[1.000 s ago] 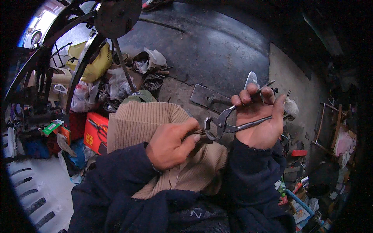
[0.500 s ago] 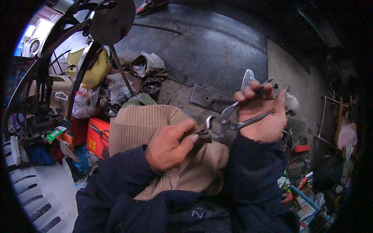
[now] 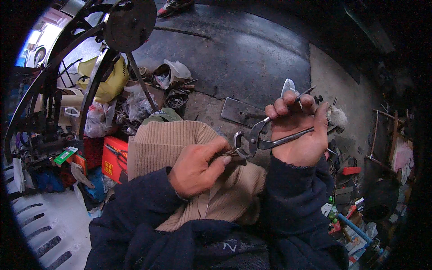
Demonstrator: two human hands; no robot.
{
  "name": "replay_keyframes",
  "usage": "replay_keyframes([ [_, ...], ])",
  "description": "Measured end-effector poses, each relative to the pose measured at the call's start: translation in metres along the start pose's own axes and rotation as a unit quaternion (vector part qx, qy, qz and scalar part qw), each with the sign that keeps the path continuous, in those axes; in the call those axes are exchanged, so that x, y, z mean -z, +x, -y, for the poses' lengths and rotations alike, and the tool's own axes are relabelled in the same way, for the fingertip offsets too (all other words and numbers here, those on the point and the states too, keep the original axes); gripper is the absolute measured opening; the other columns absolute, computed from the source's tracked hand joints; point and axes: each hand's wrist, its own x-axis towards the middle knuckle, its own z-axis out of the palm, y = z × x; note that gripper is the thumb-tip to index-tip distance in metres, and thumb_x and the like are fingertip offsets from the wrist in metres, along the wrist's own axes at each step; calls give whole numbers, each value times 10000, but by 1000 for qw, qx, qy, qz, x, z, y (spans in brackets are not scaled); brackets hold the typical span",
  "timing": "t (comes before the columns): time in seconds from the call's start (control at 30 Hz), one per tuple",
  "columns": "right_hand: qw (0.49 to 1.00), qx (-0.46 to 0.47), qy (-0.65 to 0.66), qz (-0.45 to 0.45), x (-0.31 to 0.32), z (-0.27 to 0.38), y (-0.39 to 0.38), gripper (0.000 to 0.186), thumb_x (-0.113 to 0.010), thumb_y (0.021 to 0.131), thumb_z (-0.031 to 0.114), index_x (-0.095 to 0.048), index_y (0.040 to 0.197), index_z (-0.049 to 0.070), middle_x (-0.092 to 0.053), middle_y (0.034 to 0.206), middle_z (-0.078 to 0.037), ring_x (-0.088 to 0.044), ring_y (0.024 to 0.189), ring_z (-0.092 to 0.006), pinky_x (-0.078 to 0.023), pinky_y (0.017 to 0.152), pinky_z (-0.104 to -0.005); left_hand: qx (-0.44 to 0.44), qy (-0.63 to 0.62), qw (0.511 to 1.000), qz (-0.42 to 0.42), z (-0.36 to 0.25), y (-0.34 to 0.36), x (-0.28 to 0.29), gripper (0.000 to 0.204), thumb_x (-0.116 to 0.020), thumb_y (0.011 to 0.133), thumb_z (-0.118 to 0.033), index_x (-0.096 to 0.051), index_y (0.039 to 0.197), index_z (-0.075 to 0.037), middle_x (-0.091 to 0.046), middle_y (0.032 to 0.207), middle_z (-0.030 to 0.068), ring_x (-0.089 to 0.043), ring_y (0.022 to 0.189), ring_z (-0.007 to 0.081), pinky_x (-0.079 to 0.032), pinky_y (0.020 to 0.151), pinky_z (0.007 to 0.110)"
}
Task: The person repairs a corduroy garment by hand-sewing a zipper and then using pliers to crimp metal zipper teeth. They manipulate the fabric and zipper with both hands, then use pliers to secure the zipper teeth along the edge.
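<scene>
My left hand is closed in a pinch on a small, flat, dark piece of a kind I cannot make out. My right hand grips a pair of metal pincers, palm turned up, with the handles spread between fingers and thumb. The rounded jaws of the pincers are parted at the end of the dark piece; whether they bite on it is hard to see. Beneath my left hand, tan ribbed cloth lies over my lap.
A flat metal plate lies on the floor ahead. At left stand a dark machine frame with a round disc, a yellow bag, plastic bags and a red box. Clutter and a blue rod lie at right.
My right hand and the pincers have shifted slightly left, bringing the jaws closer around the end of the dark piece. My left hand stays almost in place.
</scene>
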Motion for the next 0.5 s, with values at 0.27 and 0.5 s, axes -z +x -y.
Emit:
replay_keyframes([
  [0.27, 1000, -16, -6, 22, -2, 2, -1, 501, -414, 1006, 509, -664, 1041, 76, -630, 1021, -172, -541, 839, -283, -433, 771, -430, 8, 2, 1000, 8, 2, -1, 0, 156, -564, 920, -118, -576, 1027, -5, -547, 791, 186, -555, 681, 304, -461, 667, 377],
  [0.5, 998, -27, -2, 57, 1, 3, -2, 485, -415, 1013, 491, -684, 1045, 89, -581, 1038, -131, -467, 852, -225, -387, 789, -391, 11, -3, 1000, 6, 1, -1, 1, 164, -562, 923, -123, -575, 1032, -1, -550, 805, 186, -550, 695, 301, -461, 678, 373],
])
